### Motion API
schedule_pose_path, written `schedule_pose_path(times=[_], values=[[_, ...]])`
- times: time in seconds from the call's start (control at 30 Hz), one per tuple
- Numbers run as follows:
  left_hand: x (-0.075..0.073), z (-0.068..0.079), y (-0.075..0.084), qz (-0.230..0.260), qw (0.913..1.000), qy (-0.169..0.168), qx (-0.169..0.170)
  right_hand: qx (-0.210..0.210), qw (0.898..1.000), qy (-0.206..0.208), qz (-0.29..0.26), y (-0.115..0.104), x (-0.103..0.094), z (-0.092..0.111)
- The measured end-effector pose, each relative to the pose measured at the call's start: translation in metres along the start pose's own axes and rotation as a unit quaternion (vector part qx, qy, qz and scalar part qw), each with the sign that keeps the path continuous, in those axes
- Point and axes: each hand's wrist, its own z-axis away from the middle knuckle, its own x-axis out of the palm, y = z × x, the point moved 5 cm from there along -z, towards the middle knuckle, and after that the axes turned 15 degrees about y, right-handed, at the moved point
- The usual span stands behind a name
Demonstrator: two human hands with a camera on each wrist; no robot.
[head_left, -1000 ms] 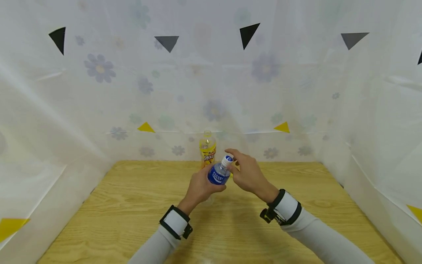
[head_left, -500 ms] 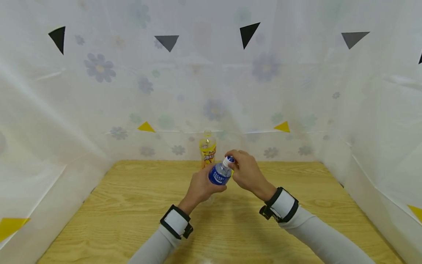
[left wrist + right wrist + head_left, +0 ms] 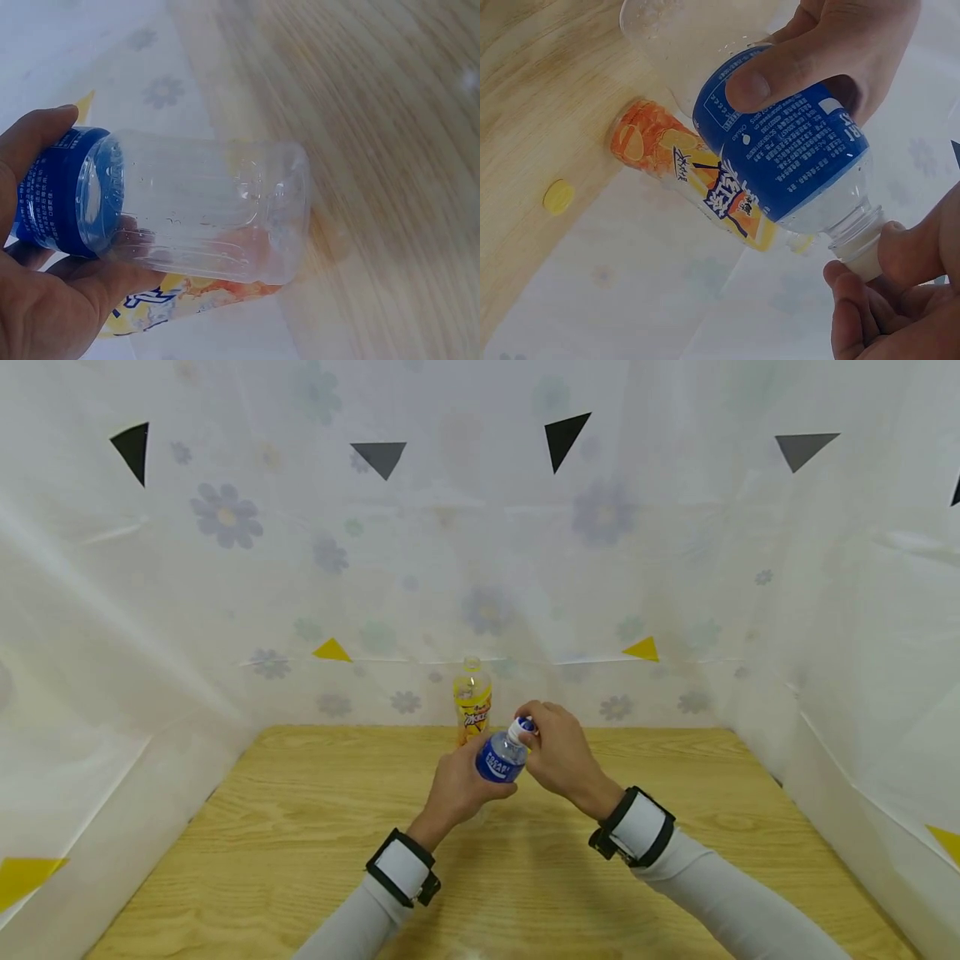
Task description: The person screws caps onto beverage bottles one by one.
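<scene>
Gripping the blue-labelled bottle in your left hand, your right hand pinches its cap above the wooden table; floral sheeting walls the space.

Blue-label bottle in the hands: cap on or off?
On. The white cap sits on the neck of the blue-label bottle, pinched by the right hand; the left hand grips the body.

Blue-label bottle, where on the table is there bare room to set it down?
Bare wood lies on the wooden table left of the left hand, right of the right hand, and along the near edge. The back middle is crowded: the yellow bottle stands there with a small yellow cap beside it, behind the blue-label bottle.
</scene>
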Motion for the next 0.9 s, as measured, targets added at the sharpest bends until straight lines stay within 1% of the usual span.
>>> schedule_pose_path(times=[0.27, 0.57, 0.73, 0.9], values=[[0.002, 0.001, 0.002, 0.003, 0.9999, 0.006, 0.010, 0.003, 1.000, -0.001, 0.014, -0.001, -0.001, -0.002], [0.003, 0.002, 0.005, -0.010, 0.9999, 0.003, 0.011, 0.001, 1.000, 0.017, -0.021, 0.008, 0.000, -0.004], [0.003, 0.001, 0.005, -0.009, 0.9999, 0.001, 0.006, -0.007, 0.999, 0.021, -0.031, 0.008, -0.002, -0.004], [0.004, 0.001, 0.004, -0.008, 1.0000, 0.000, 0.000, -0.002, 0.999, 0.017, -0.031, 0.009, -0.003, -0.003]])
